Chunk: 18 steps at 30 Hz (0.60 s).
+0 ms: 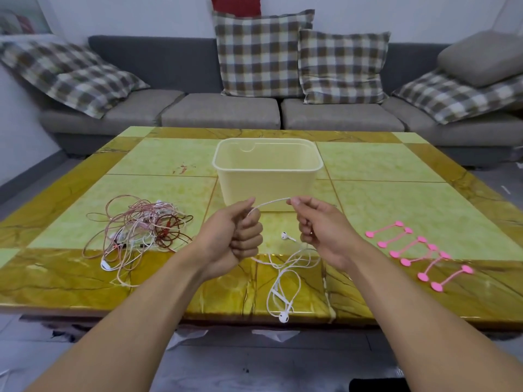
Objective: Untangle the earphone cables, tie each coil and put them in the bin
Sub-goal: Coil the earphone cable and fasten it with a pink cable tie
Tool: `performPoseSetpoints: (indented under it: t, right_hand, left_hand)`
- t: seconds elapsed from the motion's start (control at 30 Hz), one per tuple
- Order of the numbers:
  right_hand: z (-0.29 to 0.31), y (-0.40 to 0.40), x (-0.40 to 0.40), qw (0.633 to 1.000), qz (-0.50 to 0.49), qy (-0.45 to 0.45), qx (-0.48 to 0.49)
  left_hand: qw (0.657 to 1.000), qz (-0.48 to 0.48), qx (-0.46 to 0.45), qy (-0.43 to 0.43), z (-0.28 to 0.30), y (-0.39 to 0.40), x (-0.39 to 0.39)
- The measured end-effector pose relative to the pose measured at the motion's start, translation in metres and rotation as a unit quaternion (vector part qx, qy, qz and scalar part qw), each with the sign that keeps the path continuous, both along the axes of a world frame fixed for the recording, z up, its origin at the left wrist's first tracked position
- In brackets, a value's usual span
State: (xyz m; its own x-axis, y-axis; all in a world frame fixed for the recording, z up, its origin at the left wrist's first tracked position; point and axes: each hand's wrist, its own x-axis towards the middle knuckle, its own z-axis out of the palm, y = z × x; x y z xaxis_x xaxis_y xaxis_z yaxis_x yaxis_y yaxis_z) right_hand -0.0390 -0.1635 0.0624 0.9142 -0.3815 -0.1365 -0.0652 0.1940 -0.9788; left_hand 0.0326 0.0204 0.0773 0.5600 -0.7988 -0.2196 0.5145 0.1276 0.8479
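One white earphone cable (283, 267) is what I have between my hands just now, freed from the rest: my left hand (240, 236) is clenched around one stretch of it, my right hand (314, 224) pinches it at thumb and forefinger, and a short arc of cord runs taut-ish between the two. The remainder hangs below my right hand and trails in loose loops on the counter (396, 171), with one earbud (285, 236) lying between my hands and the other earbud (283, 317) at the near edge. I judge this to be the start of coiling the first cable, with no tying done yet. The tangled heap (135, 230) of reddish and white cables sits well off to the left of my left hand, untouched as it lies. The pink ties (418, 253) wait in a row to the right of my right hand. The bin (267, 176) stands just beyond both hands, and I can see nothing inside it. Next I would wind the slack around my left hand in even turns, watching that the trailing loops do not snag, then reach right for a tie.
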Motion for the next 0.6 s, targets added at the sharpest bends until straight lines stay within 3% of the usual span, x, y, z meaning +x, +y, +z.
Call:
performPoseSetpoints:
  t: [0.1,0.2,0.37,0.5,0.6]
  right_hand:
    - [-0.008,0.008,0.001,0.993,-0.003,0.026,-0.117]
    - [-0.016,0.013,-0.001,0.966,0.073,0.041,-0.243]
    - [-0.017,0.01,-0.004,0.94,0.186,0.079,-0.275]
    - [-0.007,0.003,-0.009,0.913,0.255,0.08,-0.308]
    - [-0.001,0.002,-0.014,0.906,0.272,0.07,-0.318]
  left_hand:
    - [0.995,0.039,-0.08,0.036,0.008,-0.012,-0.011]
    - [0.987,0.098,-0.109,0.059,0.011,-0.023,-0.014]
    - [0.969,0.206,-0.122,0.062,-0.008,-0.029,0.004]
    - [0.955,0.279,-0.043,-0.087,-0.025,-0.026,0.018]
    - [0.926,0.263,0.086,-0.258,-0.039,-0.022,0.021]
